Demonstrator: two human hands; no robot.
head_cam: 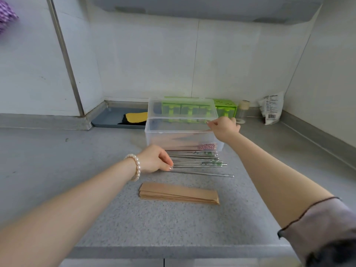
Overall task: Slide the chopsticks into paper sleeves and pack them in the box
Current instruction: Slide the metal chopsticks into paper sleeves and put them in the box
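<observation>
We read the chopsticks [194, 160] as thin metal rods, stiff, smooth and likely slippery, prone to roll on the bench [67, 180]; best pinched near one end or as a pair mid-shaft, we judge. They lie in a row at frame centre, just in front of the box [154, 135], silver with some green pattern toward their right ends; one chopstick [204, 173] lies slightly apart, nearer us. The paper sleeves [179, 194] are a flat brown stack below the chopsticks in the frame, light and floppy, easy to crease, so we'd hold one near its open mouth, though which end is open we cannot tell. The box is clear plastic, light, probably slides if pushed; its lid [183, 110] stands raised at the back. Inside, something brownish and a red patterned piece show through the wall, too blurred to name. Left hand [156, 159], with a pearl bracelet [134, 166] at the wrist, has fingers curled down on the left ends of the chopsticks, thumb tip touching them. Right hand [224, 126] pinches the lid's front right corner, fingers closed on its edge. Nothing sleeved yet that we can confirm.
</observation>
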